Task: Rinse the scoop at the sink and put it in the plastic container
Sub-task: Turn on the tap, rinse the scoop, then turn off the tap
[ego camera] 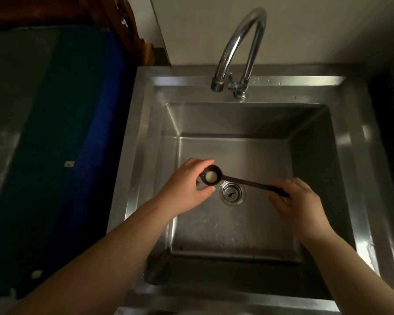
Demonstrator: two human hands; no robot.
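Both hands pinch the dark scoop (241, 180), left hand (187, 187) at bowl, right hand (291, 201) on handle, over the sink (341, 155); wet fingers could drop it.

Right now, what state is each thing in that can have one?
Scoop: held level over the basin, pale residue in its bowl.
Left hand: fingers around the scoop's bowl.
Right hand: gripping the handle end.
Faucet: no water running.
Sink: basin empty, drain strainer in place.
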